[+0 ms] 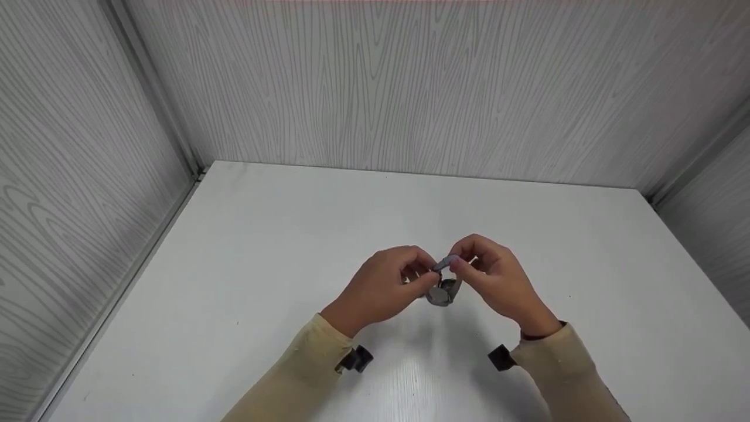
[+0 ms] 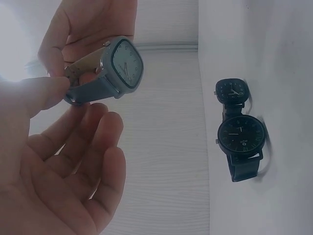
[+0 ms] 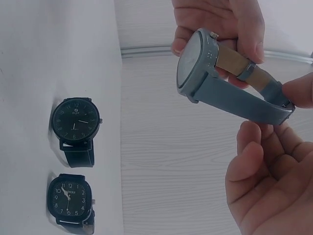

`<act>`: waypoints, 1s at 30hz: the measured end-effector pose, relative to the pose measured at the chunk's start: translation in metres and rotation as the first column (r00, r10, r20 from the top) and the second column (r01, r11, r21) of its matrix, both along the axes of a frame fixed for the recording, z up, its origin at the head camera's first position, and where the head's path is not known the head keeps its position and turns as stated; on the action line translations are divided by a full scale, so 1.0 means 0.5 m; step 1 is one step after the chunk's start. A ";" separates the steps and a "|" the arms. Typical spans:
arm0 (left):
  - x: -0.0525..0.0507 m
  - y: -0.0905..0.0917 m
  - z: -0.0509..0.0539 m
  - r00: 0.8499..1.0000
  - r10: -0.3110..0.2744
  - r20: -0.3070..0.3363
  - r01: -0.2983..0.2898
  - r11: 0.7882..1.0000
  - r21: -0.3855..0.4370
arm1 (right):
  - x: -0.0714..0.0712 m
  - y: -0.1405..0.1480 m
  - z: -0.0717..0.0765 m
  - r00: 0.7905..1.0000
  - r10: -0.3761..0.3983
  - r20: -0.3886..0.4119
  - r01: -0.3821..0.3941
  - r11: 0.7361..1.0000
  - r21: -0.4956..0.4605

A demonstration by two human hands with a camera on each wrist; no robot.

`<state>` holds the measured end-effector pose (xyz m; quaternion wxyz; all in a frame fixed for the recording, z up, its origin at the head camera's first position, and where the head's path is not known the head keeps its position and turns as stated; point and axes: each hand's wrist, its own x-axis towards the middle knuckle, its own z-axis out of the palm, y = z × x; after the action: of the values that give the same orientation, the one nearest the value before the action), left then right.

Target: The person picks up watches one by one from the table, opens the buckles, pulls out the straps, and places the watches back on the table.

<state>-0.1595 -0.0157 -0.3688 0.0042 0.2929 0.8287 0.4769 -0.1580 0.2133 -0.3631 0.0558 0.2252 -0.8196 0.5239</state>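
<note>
A grey-blue wristwatch (image 1: 438,295) is held up between both hands in the head view, its strap bent into a loop. My left hand (image 1: 391,281) pinches the strap with thumb and index finger. My right hand (image 1: 491,278) pinches the strap from the other side. In the left wrist view the watch (image 2: 128,66) shows a pale, rounded-square face and a tan strap lining. In the right wrist view, the right thumb presses the strap's end near the buckle, with the watch (image 3: 198,63) turned side-on. The fingers partly hide the strap ends.
Two black wristwatches lie in a row on the white surface in the wrist views: a round one (image 3: 76,120) and a rounded-square one (image 3: 70,198). Wood-grain panels (image 1: 375,88) stand around the white table (image 1: 293,223). Small black blocks (image 1: 501,357) sit at both cuffs.
</note>
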 end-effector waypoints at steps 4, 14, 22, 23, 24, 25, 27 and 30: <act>0.003 -0.001 -0.001 1.000 -0.010 0.010 0.010 1.000 -0.003 | -0.003 0.002 -0.003 1.000 0.012 0.001 -0.012 1.000 -0.026; 0.003 0.000 -0.002 0.999 -0.026 0.042 0.027 1.000 -0.013 | -0.004 0.002 -0.006 1.000 0.024 0.016 -0.023 0.997 -0.068; 0.002 -0.001 -0.002 0.997 -0.022 0.072 0.026 0.998 -0.051 | -0.004 0.002 -0.008 1.000 0.018 0.019 -0.017 0.998 -0.065; 0.002 -0.001 -0.002 0.997 -0.021 0.075 0.026 0.998 -0.056 | -0.004 0.002 -0.008 1.000 0.018 0.018 -0.017 0.998 -0.066; 0.002 -0.001 -0.002 0.997 -0.021 0.079 0.026 0.998 -0.060 | -0.004 0.002 -0.008 1.000 0.017 0.017 -0.016 0.998 -0.066; 0.002 -0.001 -0.003 0.996 -0.020 0.082 0.026 0.997 -0.066 | -0.004 0.002 -0.008 1.000 0.014 0.017 -0.013 0.998 -0.064; 0.002 -0.001 -0.003 0.996 -0.023 0.085 0.029 0.997 -0.073 | -0.004 0.001 -0.007 1.000 0.011 0.018 -0.010 0.998 -0.062; 0.002 -0.001 -0.002 0.996 -0.023 0.087 0.029 0.997 -0.076 | -0.004 0.001 -0.006 1.000 0.014 0.026 -0.012 0.998 -0.068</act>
<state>-0.1583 -0.0164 -0.3699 0.0575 0.2824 0.8418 0.4564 -0.1599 0.2136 -0.3658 0.0489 0.2214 -0.8006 0.5546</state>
